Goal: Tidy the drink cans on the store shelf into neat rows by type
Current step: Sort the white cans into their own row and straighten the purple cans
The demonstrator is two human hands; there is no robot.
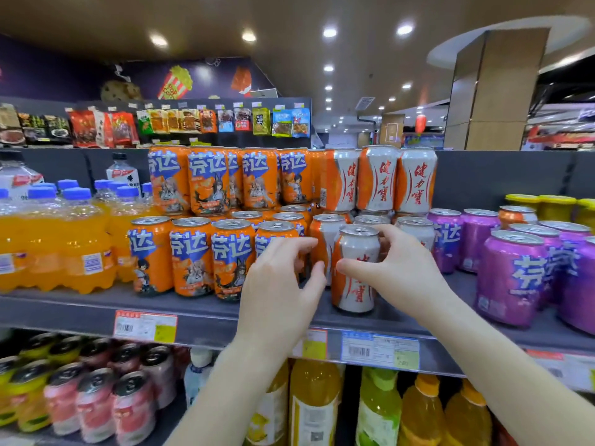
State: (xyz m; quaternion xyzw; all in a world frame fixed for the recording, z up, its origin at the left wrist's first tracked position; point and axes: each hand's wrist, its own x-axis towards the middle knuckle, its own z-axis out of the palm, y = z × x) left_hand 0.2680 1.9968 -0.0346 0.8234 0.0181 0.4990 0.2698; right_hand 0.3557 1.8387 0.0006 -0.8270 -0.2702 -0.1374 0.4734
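A white-and-orange can stands upright at the front of the grey shelf. My right hand grips it, thumb across its front and fingers behind its top. My left hand hovers just left of it, fingers loosely curved in front of the fourth orange can, holding nothing I can see. Orange cans form a front row with more stacked above. White-and-orange cans are stacked behind my hands. Purple cans fill the right, with one orange-and-white can among them.
Orange soda bottles with blue caps crowd the shelf's left end. Yellow-lidded containers sit at the far right back. Price tags line the shelf edge. Below are more cans and juice bottles. Snack packets hang behind.
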